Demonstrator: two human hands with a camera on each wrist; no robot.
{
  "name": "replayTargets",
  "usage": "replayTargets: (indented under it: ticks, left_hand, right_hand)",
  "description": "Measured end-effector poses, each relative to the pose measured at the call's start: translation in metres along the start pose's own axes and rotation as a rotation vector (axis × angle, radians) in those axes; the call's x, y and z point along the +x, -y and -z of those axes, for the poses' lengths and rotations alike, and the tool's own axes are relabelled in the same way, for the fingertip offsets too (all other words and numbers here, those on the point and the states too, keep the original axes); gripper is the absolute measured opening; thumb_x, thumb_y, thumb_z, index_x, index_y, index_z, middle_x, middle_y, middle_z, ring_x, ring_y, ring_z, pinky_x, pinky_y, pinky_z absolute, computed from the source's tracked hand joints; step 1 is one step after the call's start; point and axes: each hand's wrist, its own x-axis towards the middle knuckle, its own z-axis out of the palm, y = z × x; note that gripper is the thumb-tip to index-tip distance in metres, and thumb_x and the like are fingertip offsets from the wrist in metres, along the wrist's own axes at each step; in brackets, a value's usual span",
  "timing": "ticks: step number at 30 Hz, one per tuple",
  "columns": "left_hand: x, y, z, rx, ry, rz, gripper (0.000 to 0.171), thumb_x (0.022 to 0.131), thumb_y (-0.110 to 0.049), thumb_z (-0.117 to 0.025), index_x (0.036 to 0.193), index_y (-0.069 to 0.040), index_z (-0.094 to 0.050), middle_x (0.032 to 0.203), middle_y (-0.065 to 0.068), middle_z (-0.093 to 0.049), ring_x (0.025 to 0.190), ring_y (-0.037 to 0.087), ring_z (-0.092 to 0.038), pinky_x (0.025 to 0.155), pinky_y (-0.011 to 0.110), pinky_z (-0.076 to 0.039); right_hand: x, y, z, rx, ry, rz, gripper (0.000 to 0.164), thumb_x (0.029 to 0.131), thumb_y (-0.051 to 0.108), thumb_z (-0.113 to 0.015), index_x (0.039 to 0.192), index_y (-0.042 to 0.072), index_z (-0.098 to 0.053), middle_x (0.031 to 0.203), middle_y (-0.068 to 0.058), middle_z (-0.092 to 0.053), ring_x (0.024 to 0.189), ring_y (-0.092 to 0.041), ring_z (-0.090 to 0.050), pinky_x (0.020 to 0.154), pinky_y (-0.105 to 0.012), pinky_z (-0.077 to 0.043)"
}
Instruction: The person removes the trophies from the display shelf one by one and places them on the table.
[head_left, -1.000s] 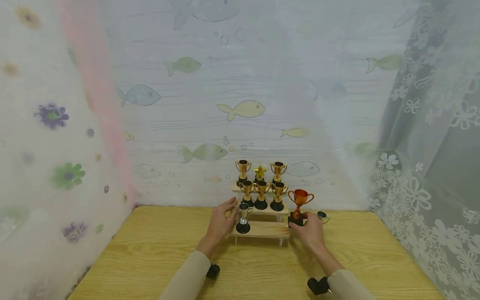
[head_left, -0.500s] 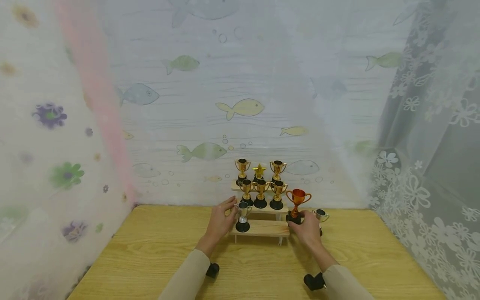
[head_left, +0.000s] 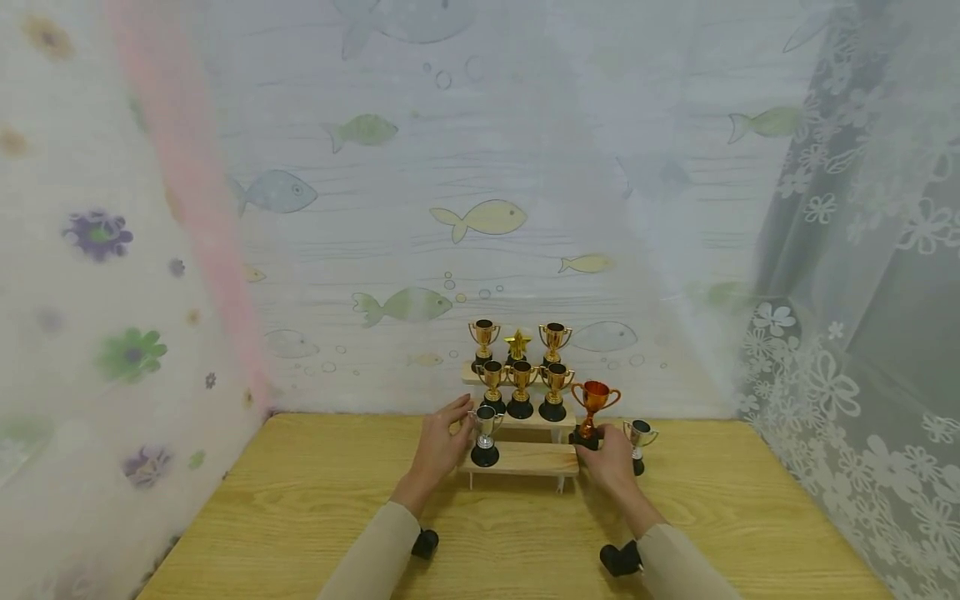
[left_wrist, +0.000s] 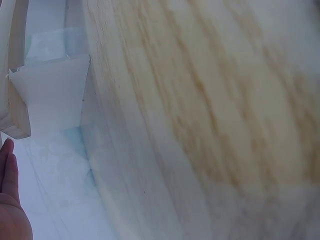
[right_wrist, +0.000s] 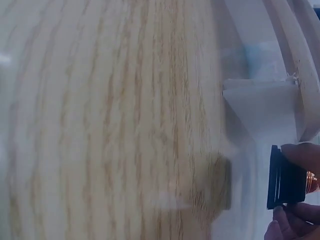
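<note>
My right hand (head_left: 613,461) pinches a copper-coloured trophy cup (head_left: 596,396) by its black base (right_wrist: 288,177). The cup is upright beside the right end of a three-step wooden display stand (head_left: 525,457). At the stand's left side, my left hand (head_left: 441,442) has its fingers extended close to the lower step; whether they touch it I cannot tell. A silver trophy cup (head_left: 487,429) stands on the bottom step's left end. Gold trophy cups (head_left: 521,387) line the middle step. Two gold cups with a gold star trophy (head_left: 517,342) between them occupy the top step.
Another silver trophy cup (head_left: 640,433) stands on the wooden table (head_left: 300,500) to the right, partly behind my right hand. A fish-patterned curtain (head_left: 487,275) hangs behind the stand, and a lacy curtain (head_left: 847,392) borders the right side.
My right hand has moved slightly left with the copper-coloured trophy cup, closer to the stand. More of the silver cup behind it now shows. My left hand has stayed nearly still.
</note>
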Motion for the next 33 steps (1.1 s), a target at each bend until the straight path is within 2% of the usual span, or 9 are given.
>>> replayTargets:
  ticks: [8, 15, 33]
  left_hand:
    - [-0.002, -0.001, 0.0, 0.003, 0.003, -0.006, 0.032, 0.099, -0.012, -0.065, 0.125, 0.006, -0.07, 0.138, 0.016, -0.064, 0.125, 0.037, -0.062, 0.106, 0.053, -0.048]
    - [-0.002, 0.0, 0.0, 0.01, 0.012, 0.014, 0.033, 0.1, -0.015, -0.065, 0.127, 0.004, -0.07, 0.14, 0.015, -0.063, 0.128, 0.035, -0.06, 0.108, 0.051, -0.047]
    - [0.0, -0.002, 0.001, 0.013, -0.001, -0.006, 0.031, 0.099, -0.012, -0.066, 0.125, 0.005, -0.07, 0.138, 0.015, -0.064, 0.128, 0.037, -0.06, 0.107, 0.052, -0.048]
  right_hand:
    - [0.003, -0.001, -0.005, -0.033, -0.003, -0.017, 0.042, 0.09, 0.008, -0.074, 0.117, -0.019, -0.055, 0.116, -0.038, -0.06, 0.111, -0.052, -0.059, 0.093, -0.06, -0.05]
    - [0.007, -0.004, -0.008, -0.054, -0.004, -0.023, 0.039, 0.09, 0.007, -0.074, 0.112, -0.019, -0.054, 0.11, -0.037, -0.06, 0.104, -0.052, -0.06, 0.091, -0.061, -0.051]
    - [0.017, -0.01, -0.013, -0.054, -0.001, -0.068, 0.038, 0.089, 0.007, -0.074, 0.11, -0.017, -0.054, 0.107, -0.034, -0.059, 0.101, -0.049, -0.061, 0.087, -0.059, -0.052]
